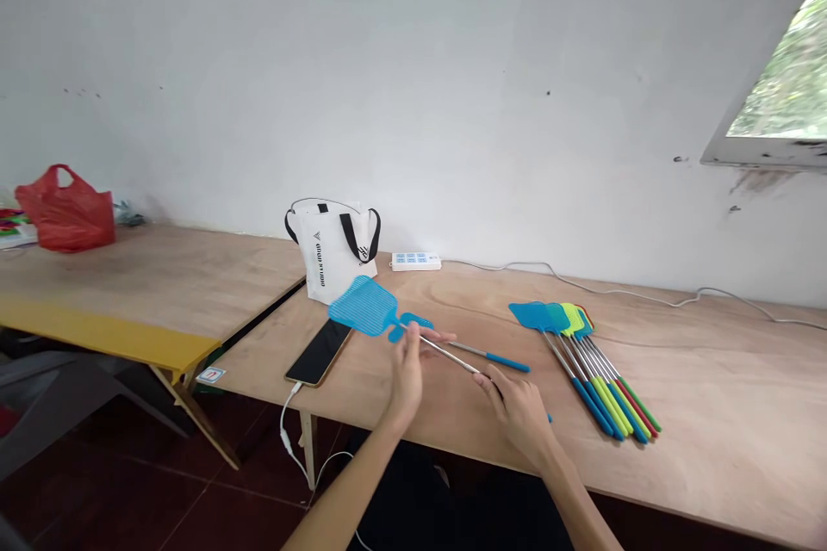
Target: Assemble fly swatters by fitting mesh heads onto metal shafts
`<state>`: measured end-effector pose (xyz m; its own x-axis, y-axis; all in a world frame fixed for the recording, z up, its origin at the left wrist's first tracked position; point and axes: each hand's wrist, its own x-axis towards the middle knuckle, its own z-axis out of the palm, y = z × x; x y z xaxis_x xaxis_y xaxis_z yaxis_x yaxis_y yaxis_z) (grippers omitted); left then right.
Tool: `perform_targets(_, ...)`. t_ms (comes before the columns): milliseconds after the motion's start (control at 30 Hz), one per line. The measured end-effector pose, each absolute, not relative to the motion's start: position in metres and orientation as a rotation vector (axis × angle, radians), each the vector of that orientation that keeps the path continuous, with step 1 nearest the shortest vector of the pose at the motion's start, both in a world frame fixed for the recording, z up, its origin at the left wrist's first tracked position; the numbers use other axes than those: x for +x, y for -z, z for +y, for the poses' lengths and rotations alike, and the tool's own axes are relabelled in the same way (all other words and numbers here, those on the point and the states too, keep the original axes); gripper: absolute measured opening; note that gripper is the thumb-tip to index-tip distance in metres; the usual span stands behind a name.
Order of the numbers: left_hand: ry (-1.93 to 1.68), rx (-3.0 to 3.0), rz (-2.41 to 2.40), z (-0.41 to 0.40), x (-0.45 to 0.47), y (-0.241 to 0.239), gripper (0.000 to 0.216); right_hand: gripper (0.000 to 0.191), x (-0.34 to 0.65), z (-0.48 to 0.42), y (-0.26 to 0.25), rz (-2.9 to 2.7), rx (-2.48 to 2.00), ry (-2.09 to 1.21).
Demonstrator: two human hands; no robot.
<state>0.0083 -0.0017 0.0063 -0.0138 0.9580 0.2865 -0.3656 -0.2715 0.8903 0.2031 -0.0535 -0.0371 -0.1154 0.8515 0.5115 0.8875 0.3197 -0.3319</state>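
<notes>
A blue fly swatter (363, 306) with a metal rod is between my two hands, its flat head tilted up to the left above a phone (321, 352). My left hand (408, 370) pinches the rod just below the head. Further down the same rod, my right hand (510, 400) has its fingers closed; the handle is mostly hidden under it, with a blue tip showing beyond. Behind my hands, another swatter with a blue handle (508, 362) lies on the table, partly covered by my left hand.
On the right lies a fanned stack of swatters (591, 370) with blue, yellow-green, red and green handles. A white bag (329, 254) and a power strip (415, 262) stand by the wall. A cable trails from the phone over the table's front edge. A red bag (74, 215) sits far left.
</notes>
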Motion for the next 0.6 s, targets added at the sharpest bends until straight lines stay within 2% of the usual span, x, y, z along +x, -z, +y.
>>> perform_targets(167,-1.249,1.274,0.654,-0.025,0.047,0.019,0.056,0.054,0.189,-0.057,0.039,-1.913,-1.499,0.108)
perform_targets(400,-1.136,1.244,0.632,-0.020,0.049,0.036,0.062,0.049,0.189,-0.051,0.055,-1.923,-1.567,0.111)
perform_targets(600,-1.153,1.275,0.750,-0.017,0.055,0.065,0.048,0.037,0.184,-0.046,0.063,-2.045,-1.700,0.180)
